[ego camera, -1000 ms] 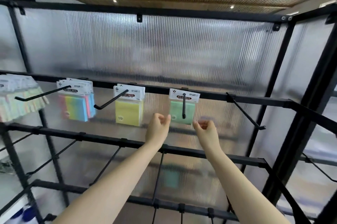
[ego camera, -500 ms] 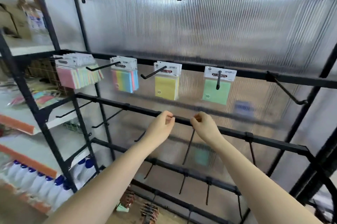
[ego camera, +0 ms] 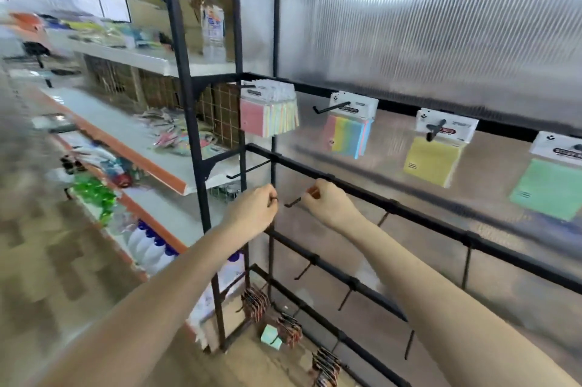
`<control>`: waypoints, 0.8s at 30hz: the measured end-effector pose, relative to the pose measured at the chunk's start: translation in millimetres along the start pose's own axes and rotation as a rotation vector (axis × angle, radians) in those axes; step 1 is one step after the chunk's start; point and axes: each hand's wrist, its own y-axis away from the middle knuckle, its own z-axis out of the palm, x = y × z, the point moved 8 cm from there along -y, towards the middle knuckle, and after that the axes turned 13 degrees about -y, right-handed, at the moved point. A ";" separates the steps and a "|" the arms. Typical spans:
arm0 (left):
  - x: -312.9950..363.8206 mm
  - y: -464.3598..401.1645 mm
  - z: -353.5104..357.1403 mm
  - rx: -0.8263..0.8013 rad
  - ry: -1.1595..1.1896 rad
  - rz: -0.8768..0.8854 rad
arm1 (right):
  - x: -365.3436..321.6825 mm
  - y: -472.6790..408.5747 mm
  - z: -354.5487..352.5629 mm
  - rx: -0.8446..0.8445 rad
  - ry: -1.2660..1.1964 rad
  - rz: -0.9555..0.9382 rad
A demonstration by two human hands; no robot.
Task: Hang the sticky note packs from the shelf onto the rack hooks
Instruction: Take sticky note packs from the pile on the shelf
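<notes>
Both hands raised before the black rack, second bar level; left hand fingers curled, empty; right hand likewise curled, holding nothing discernible; four sticky note packs hang on top-bar hooks: pink stack, rainbow, yellow, green; shelf at left holds blurred goods.

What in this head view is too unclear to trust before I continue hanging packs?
- Head view, white shelves at left: goods on them smeared by motion blur.
- Green sticky note pack: cut off by the right edge.
- Left hand and right hand: curled fingers hide what, if anything, each grip holds.
- Printed header on the yellow sticky note pack: too blurred to read.
</notes>
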 end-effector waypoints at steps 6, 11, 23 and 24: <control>-114.9 -11.0 -18.3 0.010 -0.147 -0.035 | -62.3 -50.4 101.6 -0.104 0.086 -0.104; -206.6 -14.9 -23.4 -0.073 -0.184 -0.106 | -98.6 -86.1 177.3 -0.225 0.168 -0.168; -363.2 -37.9 -0.9 -0.211 -0.211 -0.274 | -154.6 -168.1 333.4 -0.406 0.196 -0.288; -374.2 -43.0 1.9 -0.214 -0.203 -0.283 | -156.6 -178.5 343.6 -0.403 0.191 -0.290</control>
